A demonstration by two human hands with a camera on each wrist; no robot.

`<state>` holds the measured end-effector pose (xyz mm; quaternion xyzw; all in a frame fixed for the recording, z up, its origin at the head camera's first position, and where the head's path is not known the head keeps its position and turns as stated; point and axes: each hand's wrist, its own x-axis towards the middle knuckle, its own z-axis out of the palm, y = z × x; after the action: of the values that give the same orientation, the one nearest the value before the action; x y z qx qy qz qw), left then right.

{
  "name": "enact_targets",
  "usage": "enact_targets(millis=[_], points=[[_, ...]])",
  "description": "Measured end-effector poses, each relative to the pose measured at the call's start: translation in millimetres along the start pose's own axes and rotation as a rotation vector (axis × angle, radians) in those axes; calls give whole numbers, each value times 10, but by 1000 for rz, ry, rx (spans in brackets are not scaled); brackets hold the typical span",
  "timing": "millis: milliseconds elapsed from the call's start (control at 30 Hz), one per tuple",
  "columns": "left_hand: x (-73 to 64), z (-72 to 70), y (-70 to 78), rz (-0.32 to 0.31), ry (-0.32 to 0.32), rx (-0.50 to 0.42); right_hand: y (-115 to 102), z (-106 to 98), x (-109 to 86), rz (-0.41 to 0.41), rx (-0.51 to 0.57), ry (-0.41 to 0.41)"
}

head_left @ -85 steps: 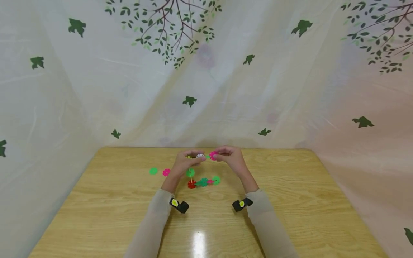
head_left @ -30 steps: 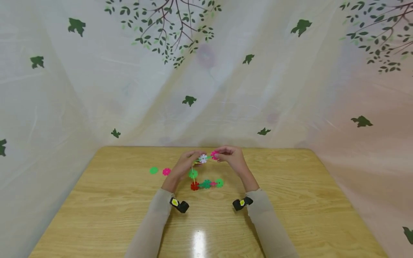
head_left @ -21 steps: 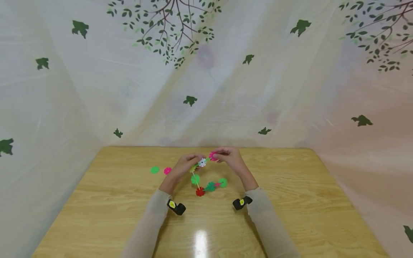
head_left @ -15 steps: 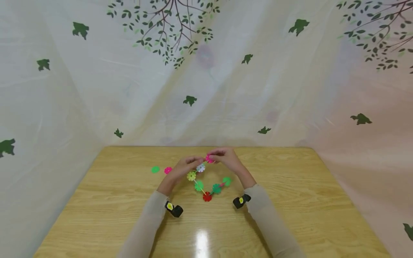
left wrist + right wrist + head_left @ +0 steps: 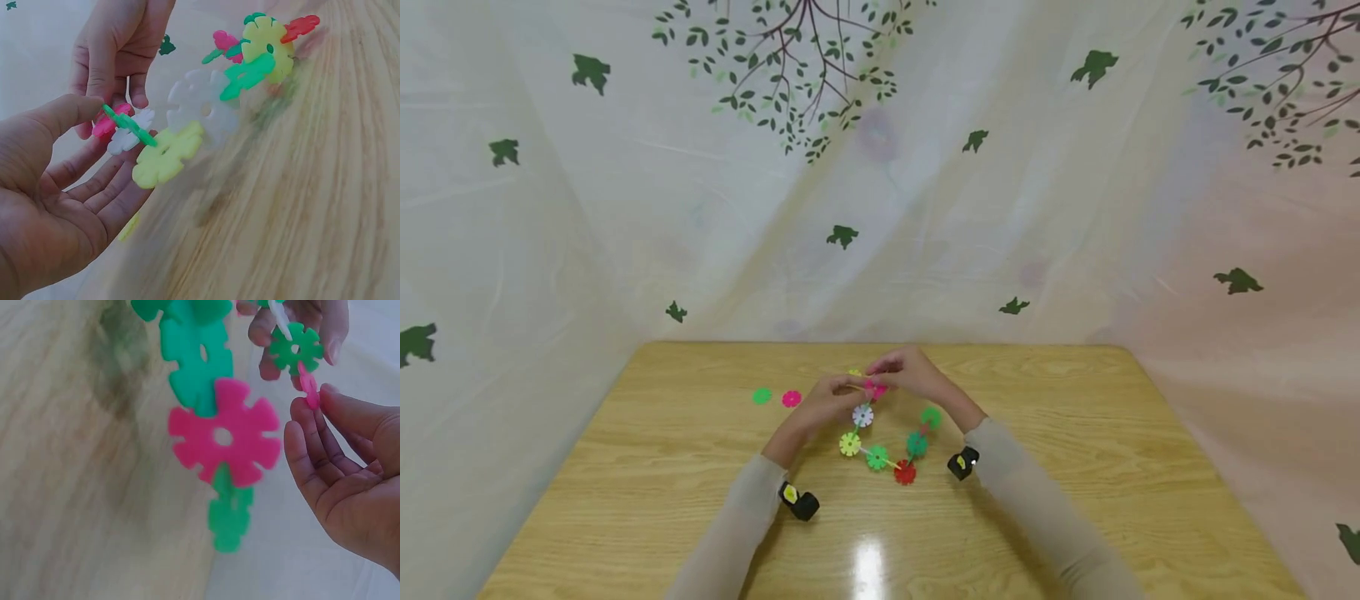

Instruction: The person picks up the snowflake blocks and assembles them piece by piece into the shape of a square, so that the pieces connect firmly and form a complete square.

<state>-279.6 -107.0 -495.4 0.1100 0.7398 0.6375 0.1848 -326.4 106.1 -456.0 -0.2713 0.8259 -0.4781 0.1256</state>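
Observation:
A chain of interlocking flower-shaped plastic discs hangs in a curve between and below the two hands. From its top, a pink disc (image 5: 876, 389) leads down to a white disc (image 5: 862, 415), a yellow disc (image 5: 850, 444), then a red disc (image 5: 905, 472) at the bottom. The other end rises to a light green disc (image 5: 931, 417). My right hand (image 5: 362, 444) pinches the pink end disc between thumb and fingers. My left hand (image 5: 50, 200) pinches the chain just beside it, thumb tip at a narrow green disc (image 5: 129, 126). Both hands nearly meet in the head view.
On the wooden table (image 5: 700, 500), a loose green disc (image 5: 762, 396) and a loose pink disc (image 5: 792, 398) lie left of the left hand. A yellow disc (image 5: 854, 374) shows partly behind that hand. A printed cloth (image 5: 880, 283) hangs along the table's back edge.
The chain has swung round, its lower part moving right and nearer the body. The right hand has come left and the left hand slightly nearer the body, closing the space between them.

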Motion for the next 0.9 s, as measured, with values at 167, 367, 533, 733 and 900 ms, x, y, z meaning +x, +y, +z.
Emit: enact_targets(millis=[167, 367, 533, 733, 900], points=[[-24, -29, -58, -21, -13, -12, -2, -25, 130, -9, -97, -41], [-61, -67, -97, -26, -47, -33, 41, -37, 330, -81, -255, -128], [-80, -93, -108, -23, -69, -45, 4, -23, 471, -69, -339, -203], [-96, -81, -127, -34, -76, -68, 10, 40, 625, -5, -417, -262], [-120, -84, -157, -34, -65, -88, 36, 105, 720, -1, -469, -310]])
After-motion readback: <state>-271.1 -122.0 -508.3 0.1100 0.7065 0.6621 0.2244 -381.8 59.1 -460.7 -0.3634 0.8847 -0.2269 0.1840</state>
